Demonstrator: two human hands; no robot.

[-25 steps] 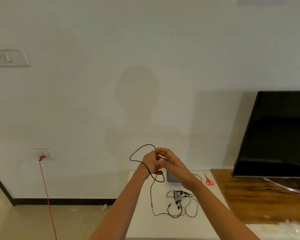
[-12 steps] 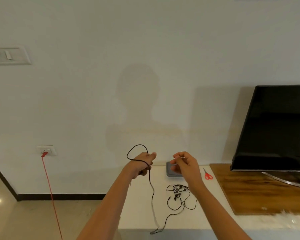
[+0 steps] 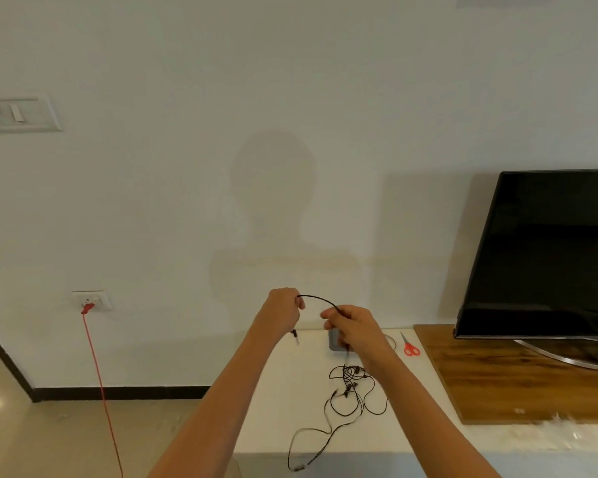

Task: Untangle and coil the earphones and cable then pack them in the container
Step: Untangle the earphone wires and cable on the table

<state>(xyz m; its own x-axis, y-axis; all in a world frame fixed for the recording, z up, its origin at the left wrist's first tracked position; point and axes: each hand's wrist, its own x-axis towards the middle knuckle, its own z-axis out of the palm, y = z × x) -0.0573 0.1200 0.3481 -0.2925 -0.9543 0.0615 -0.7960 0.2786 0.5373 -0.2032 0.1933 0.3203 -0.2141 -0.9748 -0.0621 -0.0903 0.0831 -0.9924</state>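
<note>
Head view: left hand (image 3: 282,310) and right hand (image 3: 354,326) both pinching black cable (image 3: 316,299), short span arching between fists above white desk (image 3: 283,408). Remainder trailing down, hanging over desk's front edge. Tangled earphones (image 3: 351,388) lying mid-desk. Grey container (image 3: 332,339) sitting at back edge, partly hidden behind right hand. Red scissors (image 3: 409,347) lying near back-right corner.

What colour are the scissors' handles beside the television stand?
Red, seen in the head view: the scissors lie on the white table.
</note>
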